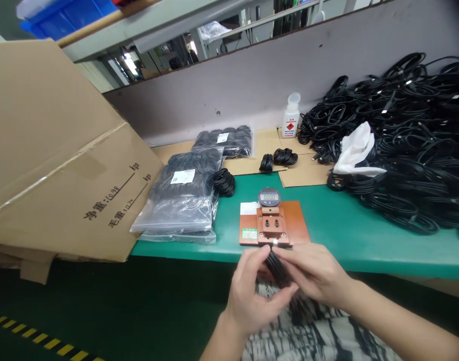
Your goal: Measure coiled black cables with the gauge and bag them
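Bare left hand (250, 293) and bare right hand (315, 273) grasp one coiled black cable bundle (277, 268).

The left hand curls round its left side; just beyond the fingertips sits a copper-brown metal gauge fixture (273, 226). Between the hands, the bundle's long axis slants away from the fixture, rightward; the right hand, equally near, holds the other side.

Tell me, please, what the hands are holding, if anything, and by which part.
Both hands hold a bundled black cable: the left hand along its side, the right hand near its upper end. The exact contact is partly hidden.
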Tool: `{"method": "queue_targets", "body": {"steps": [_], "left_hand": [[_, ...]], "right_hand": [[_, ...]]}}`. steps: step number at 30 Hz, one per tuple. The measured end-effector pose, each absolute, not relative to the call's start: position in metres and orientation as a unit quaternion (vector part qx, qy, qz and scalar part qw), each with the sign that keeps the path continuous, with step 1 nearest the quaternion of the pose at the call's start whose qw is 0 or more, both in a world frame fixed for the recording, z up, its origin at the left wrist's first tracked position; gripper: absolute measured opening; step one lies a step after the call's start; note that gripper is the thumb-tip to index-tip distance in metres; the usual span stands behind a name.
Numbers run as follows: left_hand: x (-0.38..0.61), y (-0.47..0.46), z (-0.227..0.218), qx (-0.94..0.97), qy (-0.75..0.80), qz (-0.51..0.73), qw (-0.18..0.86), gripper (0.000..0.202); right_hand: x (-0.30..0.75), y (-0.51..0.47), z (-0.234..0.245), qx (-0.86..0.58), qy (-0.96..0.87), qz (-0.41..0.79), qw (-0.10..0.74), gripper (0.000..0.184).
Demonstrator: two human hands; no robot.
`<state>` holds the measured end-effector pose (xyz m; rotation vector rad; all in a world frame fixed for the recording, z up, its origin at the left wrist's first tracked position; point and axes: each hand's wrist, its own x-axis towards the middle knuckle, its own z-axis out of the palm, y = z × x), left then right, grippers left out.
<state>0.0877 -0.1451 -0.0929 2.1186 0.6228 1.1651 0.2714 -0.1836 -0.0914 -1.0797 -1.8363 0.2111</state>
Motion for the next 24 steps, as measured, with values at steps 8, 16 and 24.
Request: {"method": "queue_targets", "body": {"steps": [8, 16, 24], "left_hand": [[0.097, -0.106, -0.104, 0.853, 0.150, 0.494, 0.076, 0.064], [0.103, -0.108, -0.115, 0.840, 0.181, 0.502, 0.101, 0.072], [0.106, -0.110, -0.117, 0.831, 0.199, 0.511, 0.094, 0.076]], "right_hand": [[0.280, -0.175, -0.105, -0.457, -0.769, 0.053, 0.445, 0.036], [0.283, -0.173, -0.109, -0.452, -0.772, 0.091, 0.437, 0.042], [0.283, -0.174, -0.107, -0.450, -0.774, 0.100, 0.434, 0.046]]}}
